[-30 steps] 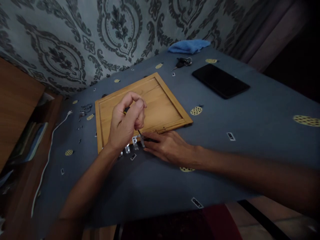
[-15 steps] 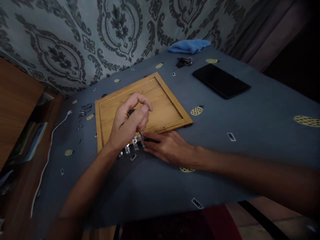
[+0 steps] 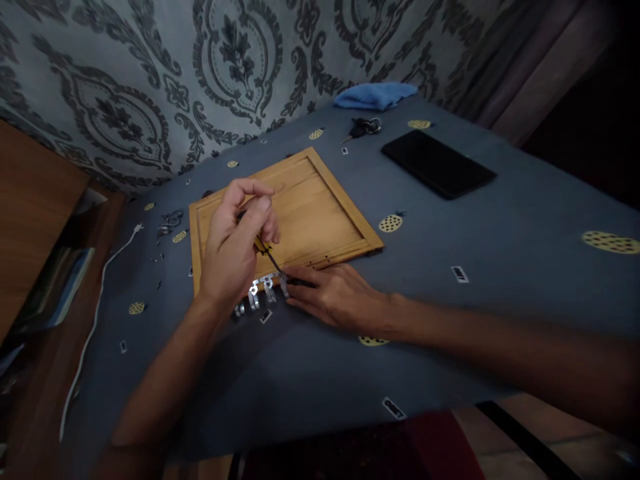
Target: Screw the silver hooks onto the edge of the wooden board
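Observation:
My left hand (image 3: 233,247) is closed around a screwdriver (image 3: 265,248) with a yellow and black handle. The screwdriver's shaft slants down to the right, its tip at the right end of a shiny metal hook strip (image 3: 269,288). That strip lies along the near edge of a framed wooden panel (image 3: 320,200), its curved hooks hanging over the blue table cover. From the right, my right hand (image 3: 340,293) pinches the strip's end between thumb and fingers; a dark shape shows in the gap between them.
A black phone (image 3: 437,163), keys (image 3: 361,129) and a blue cloth (image 3: 375,97) lie toward the back right. Small metal hardware (image 3: 170,222) and loose screws (image 3: 158,259) rest left of the panel. A white cable (image 3: 97,320) runs down the left edge beside a wooden shelf (image 3: 35,227).
My left hand has moved left and tilted back, bringing the screwdriver's handle and shaft into sight. My right hand stays at the hook strip.

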The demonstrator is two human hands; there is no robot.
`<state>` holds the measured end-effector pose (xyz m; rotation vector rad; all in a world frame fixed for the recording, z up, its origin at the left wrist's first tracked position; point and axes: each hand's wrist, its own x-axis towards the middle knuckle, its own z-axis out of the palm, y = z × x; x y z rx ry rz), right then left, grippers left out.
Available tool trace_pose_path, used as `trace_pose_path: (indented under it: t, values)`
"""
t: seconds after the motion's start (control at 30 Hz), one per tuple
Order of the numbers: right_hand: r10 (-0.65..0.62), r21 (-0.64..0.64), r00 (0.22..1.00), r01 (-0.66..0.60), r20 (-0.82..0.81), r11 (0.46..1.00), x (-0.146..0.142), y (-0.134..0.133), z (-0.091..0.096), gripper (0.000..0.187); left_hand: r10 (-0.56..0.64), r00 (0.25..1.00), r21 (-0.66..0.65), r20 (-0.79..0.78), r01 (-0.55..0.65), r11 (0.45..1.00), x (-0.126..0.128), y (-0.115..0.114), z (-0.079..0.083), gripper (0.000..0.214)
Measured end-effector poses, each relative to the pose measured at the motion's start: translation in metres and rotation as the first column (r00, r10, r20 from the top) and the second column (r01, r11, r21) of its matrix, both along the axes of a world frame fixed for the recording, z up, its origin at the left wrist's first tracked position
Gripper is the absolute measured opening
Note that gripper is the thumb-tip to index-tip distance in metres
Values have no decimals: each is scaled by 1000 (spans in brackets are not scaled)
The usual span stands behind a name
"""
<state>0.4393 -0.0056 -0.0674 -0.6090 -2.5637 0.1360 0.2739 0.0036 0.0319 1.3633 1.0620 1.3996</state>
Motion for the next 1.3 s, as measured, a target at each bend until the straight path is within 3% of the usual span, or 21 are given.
trace_pose_path:
  t: [0.6,0.9,1.0,1.1,1.3]
  values:
    - [17,-12,1000,-17,2,1000,2,0,3,24,-119,992,7,34,119,993,8,-1,2,26]
    - [39,-50,999,-39,4,998,2,1,2,25,-263,963,3,60,264,965,2,-1,0,14]
    - [35,-34,999,-35,-1,999,2,1,0,26,-134,979,80,153,122,989,3,-3,7,11]
    - [31,-12,999,-31,-10,999,1,1,0,26,-10,974,156,225,-26,987,3,-6,16,24]
    - [34,-2,999,-34,6,999,1,1,2,27,-5,973,82,232,-15,996,3,-4,10,15]
